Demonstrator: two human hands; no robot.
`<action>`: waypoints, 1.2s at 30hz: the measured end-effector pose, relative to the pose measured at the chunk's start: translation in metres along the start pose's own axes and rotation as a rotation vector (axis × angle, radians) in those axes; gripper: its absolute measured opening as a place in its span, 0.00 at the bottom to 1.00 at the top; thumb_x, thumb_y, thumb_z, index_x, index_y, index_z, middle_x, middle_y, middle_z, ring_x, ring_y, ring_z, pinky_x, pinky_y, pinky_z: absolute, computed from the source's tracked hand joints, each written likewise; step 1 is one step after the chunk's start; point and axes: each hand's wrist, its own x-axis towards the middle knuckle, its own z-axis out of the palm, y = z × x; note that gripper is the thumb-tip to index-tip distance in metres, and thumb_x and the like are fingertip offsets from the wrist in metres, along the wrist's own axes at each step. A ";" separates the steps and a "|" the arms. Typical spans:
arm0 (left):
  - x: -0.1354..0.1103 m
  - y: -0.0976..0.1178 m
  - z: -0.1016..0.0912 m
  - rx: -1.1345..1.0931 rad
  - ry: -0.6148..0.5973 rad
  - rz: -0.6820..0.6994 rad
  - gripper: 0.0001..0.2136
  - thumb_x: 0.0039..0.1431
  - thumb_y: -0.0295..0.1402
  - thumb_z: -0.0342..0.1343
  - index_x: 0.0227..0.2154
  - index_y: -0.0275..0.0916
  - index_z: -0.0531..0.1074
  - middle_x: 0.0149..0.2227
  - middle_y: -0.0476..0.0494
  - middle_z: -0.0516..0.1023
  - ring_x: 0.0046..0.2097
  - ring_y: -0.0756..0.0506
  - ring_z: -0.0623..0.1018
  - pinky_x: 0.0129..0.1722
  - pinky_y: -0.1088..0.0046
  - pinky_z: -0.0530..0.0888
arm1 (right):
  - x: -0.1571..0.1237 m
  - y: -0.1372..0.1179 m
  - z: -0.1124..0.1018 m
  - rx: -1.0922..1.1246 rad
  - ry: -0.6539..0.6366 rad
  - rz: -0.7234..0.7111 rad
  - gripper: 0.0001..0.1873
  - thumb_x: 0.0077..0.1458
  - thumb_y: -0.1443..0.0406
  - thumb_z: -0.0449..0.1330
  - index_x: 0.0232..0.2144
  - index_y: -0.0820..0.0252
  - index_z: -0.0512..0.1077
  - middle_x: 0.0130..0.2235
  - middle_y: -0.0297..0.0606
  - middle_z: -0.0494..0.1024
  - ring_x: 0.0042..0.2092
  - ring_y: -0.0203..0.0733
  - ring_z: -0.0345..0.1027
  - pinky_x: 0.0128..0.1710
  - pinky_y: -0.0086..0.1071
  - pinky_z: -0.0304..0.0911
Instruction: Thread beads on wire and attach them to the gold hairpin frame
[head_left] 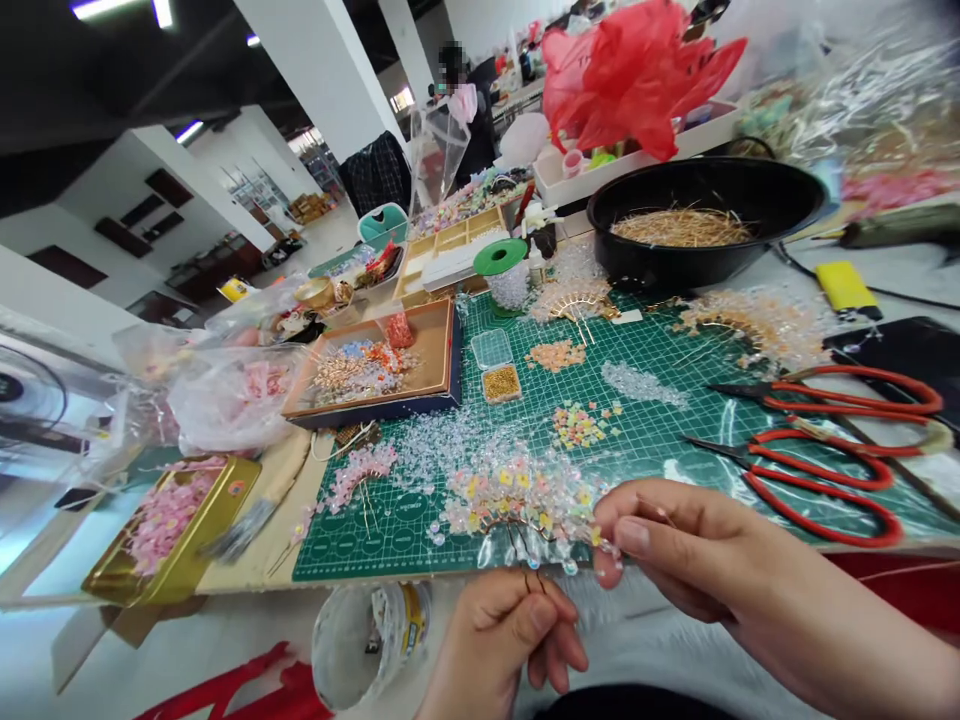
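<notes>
A beaded hair comb [517, 495], with clear, pink and yellow flower beads along its top, is held at the front edge of the green cutting mat. My left hand [517, 630] is closed around its metal prongs, thumb against finger. At the comb's right end my right hand [690, 550] pinches a thin wire [664, 514], with small clear beads by the fingertips. Part of the wire is hidden by the fingers. Loose clear beads [450, 445] and small coloured flower beads [585, 425] lie behind the comb. A pink beaded comb [364, 475] rests to the left.
Two red-handled scissors [825, 470] lie at the right. A black bowl [712, 185] of golden pieces stands behind. At left are a bead box [450, 350] and a gold tray [244, 480] with pink pieces. A person [472, 120] is in the background.
</notes>
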 end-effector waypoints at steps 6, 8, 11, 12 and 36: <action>0.001 -0.003 -0.001 -0.050 -0.032 0.022 0.15 0.60 0.45 0.65 0.34 0.34 0.80 0.25 0.44 0.81 0.21 0.56 0.74 0.19 0.86 0.60 | 0.000 -0.002 0.004 0.042 -0.025 -0.007 0.19 0.52 0.47 0.68 0.31 0.56 0.75 0.25 0.30 0.73 0.20 0.27 0.44 0.20 0.27 0.43; 0.006 -0.012 -0.004 -0.093 -0.097 0.080 0.15 0.61 0.44 0.64 0.34 0.34 0.80 0.24 0.44 0.81 0.20 0.57 0.73 0.17 0.86 0.60 | -0.001 0.000 0.004 0.050 -0.024 -0.006 0.19 0.52 0.48 0.69 0.32 0.56 0.74 0.24 0.30 0.73 0.20 0.28 0.47 0.20 0.27 0.47; 0.014 -0.028 -0.011 -0.156 -0.193 0.171 0.14 0.63 0.43 0.61 0.35 0.35 0.81 0.22 0.45 0.80 0.16 0.57 0.69 0.13 0.87 0.57 | -0.001 0.001 0.003 0.074 -0.033 -0.008 0.18 0.51 0.49 0.69 0.32 0.56 0.75 0.25 0.31 0.75 0.21 0.29 0.52 0.21 0.27 0.51; 0.016 -0.033 -0.012 -0.170 -0.212 0.187 0.14 0.64 0.43 0.61 0.36 0.34 0.81 0.22 0.45 0.79 0.16 0.57 0.69 0.12 0.87 0.56 | -0.002 0.000 0.003 0.082 -0.037 -0.012 0.18 0.51 0.49 0.69 0.32 0.56 0.75 0.25 0.31 0.75 0.22 0.30 0.55 0.22 0.27 0.53; 0.011 -0.030 -0.010 0.034 -0.278 0.164 0.17 0.64 0.46 0.60 0.37 0.33 0.79 0.21 0.47 0.76 0.19 0.57 0.70 0.16 0.88 0.62 | -0.010 -0.008 0.003 0.024 0.032 -0.134 0.21 0.57 0.45 0.63 0.27 0.56 0.72 0.33 0.33 0.72 0.36 0.37 0.64 0.37 0.27 0.64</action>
